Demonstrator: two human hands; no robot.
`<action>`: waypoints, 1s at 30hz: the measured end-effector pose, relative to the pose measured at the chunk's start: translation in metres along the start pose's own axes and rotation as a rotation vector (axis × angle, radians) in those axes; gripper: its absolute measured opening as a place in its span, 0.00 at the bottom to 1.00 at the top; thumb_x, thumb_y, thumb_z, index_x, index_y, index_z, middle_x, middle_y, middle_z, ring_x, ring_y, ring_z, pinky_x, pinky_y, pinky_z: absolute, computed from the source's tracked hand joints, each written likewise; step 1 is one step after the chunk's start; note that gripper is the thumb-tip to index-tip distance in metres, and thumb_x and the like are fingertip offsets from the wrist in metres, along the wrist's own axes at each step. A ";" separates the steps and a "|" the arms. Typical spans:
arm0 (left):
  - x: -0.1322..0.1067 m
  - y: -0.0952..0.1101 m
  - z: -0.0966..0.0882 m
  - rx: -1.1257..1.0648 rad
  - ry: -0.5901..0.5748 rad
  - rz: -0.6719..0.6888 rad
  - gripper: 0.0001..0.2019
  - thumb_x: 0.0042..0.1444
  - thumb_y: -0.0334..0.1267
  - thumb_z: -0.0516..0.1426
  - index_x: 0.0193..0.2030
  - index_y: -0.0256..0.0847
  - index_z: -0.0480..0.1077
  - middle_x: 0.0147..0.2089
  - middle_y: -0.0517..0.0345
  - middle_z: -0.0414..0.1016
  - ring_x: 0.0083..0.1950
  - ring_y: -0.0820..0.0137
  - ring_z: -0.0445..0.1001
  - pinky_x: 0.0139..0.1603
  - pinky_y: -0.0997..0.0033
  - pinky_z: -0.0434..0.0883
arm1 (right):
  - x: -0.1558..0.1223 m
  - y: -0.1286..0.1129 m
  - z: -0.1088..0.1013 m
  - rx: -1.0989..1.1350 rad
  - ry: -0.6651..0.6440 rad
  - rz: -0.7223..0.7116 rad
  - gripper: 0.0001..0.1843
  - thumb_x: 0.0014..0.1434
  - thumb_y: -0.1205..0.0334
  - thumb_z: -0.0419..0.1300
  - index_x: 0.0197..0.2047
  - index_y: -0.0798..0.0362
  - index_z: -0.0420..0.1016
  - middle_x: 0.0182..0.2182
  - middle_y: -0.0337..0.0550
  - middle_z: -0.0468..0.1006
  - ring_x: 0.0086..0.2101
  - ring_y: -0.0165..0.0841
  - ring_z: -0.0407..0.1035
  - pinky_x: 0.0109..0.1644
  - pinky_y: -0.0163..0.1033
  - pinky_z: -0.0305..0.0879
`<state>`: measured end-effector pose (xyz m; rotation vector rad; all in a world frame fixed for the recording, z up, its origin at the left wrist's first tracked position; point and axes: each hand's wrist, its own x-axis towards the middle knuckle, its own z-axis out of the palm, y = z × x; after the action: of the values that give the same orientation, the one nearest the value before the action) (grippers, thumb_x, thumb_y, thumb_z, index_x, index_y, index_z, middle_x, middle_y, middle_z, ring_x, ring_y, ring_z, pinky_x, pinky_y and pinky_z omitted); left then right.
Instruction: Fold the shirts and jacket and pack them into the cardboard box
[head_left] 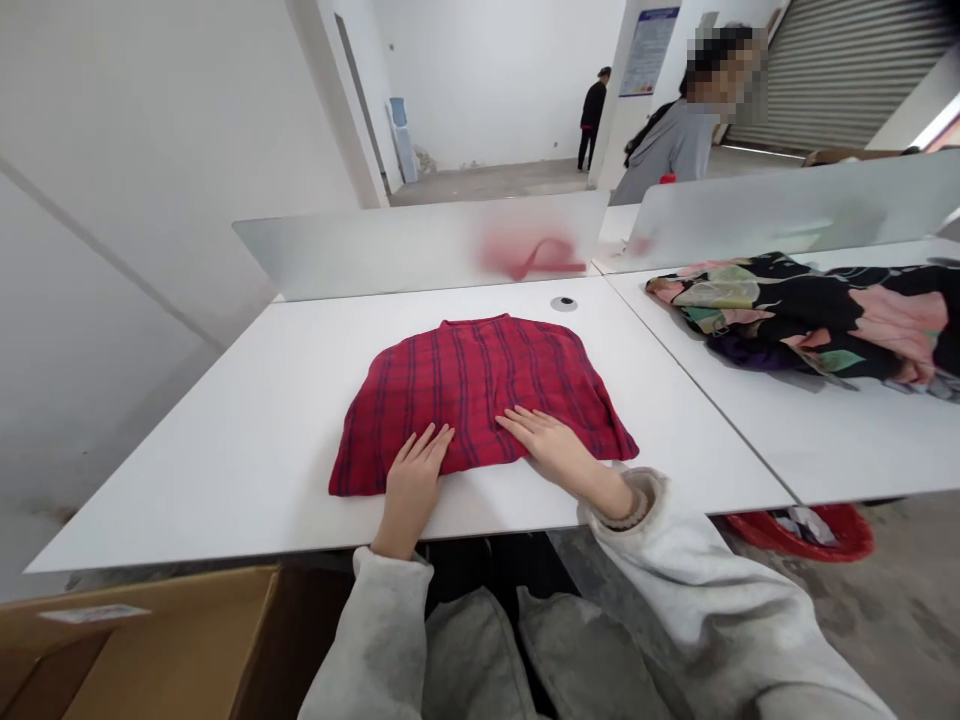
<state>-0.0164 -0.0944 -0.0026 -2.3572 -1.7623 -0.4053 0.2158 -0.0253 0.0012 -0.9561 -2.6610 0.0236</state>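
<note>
One red plaid shirt (472,385) lies folded on the desk (225,470), its long axis running left to right, directly beneath both hands. The left hand (412,490) rests flat at its near edge, fingers (424,450) lightly spread, pinching nothing; the right hand (551,450) lies flat too, fingers (521,425) nearly together. One floral garment (795,320) lies far right on the adjoining desk (750,440).

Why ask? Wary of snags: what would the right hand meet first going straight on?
The red plaid shirt beneath it; the right hand would probably just clear the left hand, though depth is unclear.
</note>
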 end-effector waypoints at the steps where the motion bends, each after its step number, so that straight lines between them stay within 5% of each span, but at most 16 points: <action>1: -0.003 -0.003 0.000 0.001 0.007 0.014 0.30 0.52 0.21 0.44 0.62 0.36 0.62 0.62 0.56 0.65 0.66 0.65 0.60 0.66 0.59 0.58 | -0.003 0.005 -0.003 -0.007 -0.018 0.033 0.32 0.56 0.78 0.48 0.63 0.56 0.59 0.60 0.53 0.64 0.60 0.41 0.58 0.60 0.50 0.60; 6: -0.010 -0.018 -0.001 0.030 -0.016 0.082 0.31 0.51 0.22 0.46 0.64 0.39 0.60 0.66 0.56 0.58 0.68 0.62 0.55 0.67 0.54 0.55 | -0.020 0.022 -0.012 -0.005 -0.067 0.018 0.35 0.53 0.79 0.48 0.63 0.52 0.60 0.61 0.48 0.63 0.61 0.39 0.55 0.61 0.51 0.57; 15: -0.048 -0.087 -0.006 0.019 0.013 -0.222 0.33 0.49 0.20 0.44 0.64 0.35 0.59 0.66 0.47 0.58 0.66 0.62 0.59 0.65 0.57 0.60 | -0.084 0.098 -0.016 -0.054 0.107 0.335 0.30 0.51 0.77 0.49 0.58 0.57 0.67 0.58 0.52 0.66 0.59 0.41 0.59 0.59 0.52 0.61; 19: -0.051 -0.087 -0.006 -0.038 0.001 -0.239 0.34 0.49 0.19 0.43 0.65 0.35 0.57 0.67 0.47 0.56 0.67 0.62 0.57 0.66 0.57 0.58 | -0.091 0.105 -0.017 -0.053 0.082 0.273 0.32 0.51 0.78 0.47 0.61 0.56 0.64 0.61 0.49 0.63 0.62 0.40 0.54 0.61 0.51 0.59; 24: -0.054 -0.085 -0.009 -0.083 -0.015 -0.312 0.36 0.48 0.18 0.42 0.65 0.39 0.57 0.69 0.52 0.52 0.67 0.62 0.57 0.61 0.59 0.65 | -0.100 0.108 -0.029 -0.101 0.163 0.321 0.28 0.55 0.73 0.49 0.59 0.54 0.66 0.58 0.49 0.67 0.56 0.40 0.63 0.58 0.49 0.65; 30: -0.054 -0.087 -0.010 -0.032 0.012 -0.257 0.36 0.45 0.18 0.43 0.64 0.39 0.60 0.66 0.52 0.59 0.66 0.64 0.58 0.64 0.60 0.62 | -0.110 0.113 -0.033 -0.152 0.211 0.372 0.27 0.55 0.71 0.50 0.58 0.50 0.68 0.55 0.46 0.71 0.50 0.41 0.70 0.51 0.48 0.69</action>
<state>-0.1151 -0.1219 -0.0130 -2.1477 -2.0755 -0.4851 0.3752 -0.0092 -0.0120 -1.4066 -2.2880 -0.1887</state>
